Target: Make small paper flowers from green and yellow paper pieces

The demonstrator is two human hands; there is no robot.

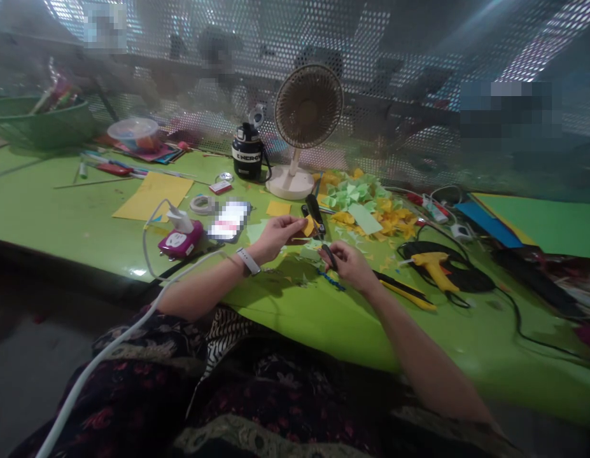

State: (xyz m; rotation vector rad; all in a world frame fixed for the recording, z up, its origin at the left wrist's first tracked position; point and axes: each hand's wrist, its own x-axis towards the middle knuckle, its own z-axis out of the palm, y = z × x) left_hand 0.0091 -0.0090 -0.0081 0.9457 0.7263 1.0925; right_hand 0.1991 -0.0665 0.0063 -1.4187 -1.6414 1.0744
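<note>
My left hand point(278, 234) pinches a small yellow paper piece point(308, 225) above the green table point(75, 216). A watch sits on that wrist. My right hand point(348, 263) is closed round the handles of black scissors point(318, 224), whose blades point up and away beside the yellow paper. Small paper scraps lie on the table under both hands.
A pile of folded yellow and green paper point(366, 207) lies behind the hands. A yellow glue gun point(433, 267) with black cable lies right. A desk fan point(304, 124), a black jar point(247, 151), tape point(202, 203), a pink power strip point(181, 242) and a yellow sheet point(154, 194) stand left.
</note>
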